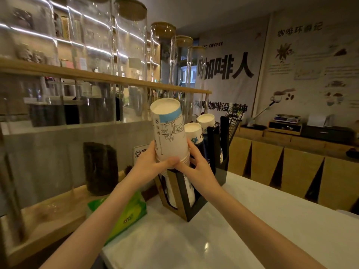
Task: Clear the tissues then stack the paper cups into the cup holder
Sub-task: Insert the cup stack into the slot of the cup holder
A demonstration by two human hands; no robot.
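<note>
A stack of upside-down white paper cups (169,131) with blue line drawings stands tilted over the nearest slot of the black and wood cup holder (184,202). My left hand (153,162) grips the stack's lower rims from the left. My right hand (196,164) grips the same rims from the right. More cups show inside the holder's front slot. Two other cup stacks (194,133) (206,120) rise from the slots behind. A green tissue pack (126,212) lies on the counter to the left, partly hidden by my left forearm.
The white counter (223,239) stretches right and toward me. Tall glass jars (130,61) on a wooden shelf line the left side. A dark jar of coffee beans (101,167) stands left of the holder. A small sign sits behind my left hand.
</note>
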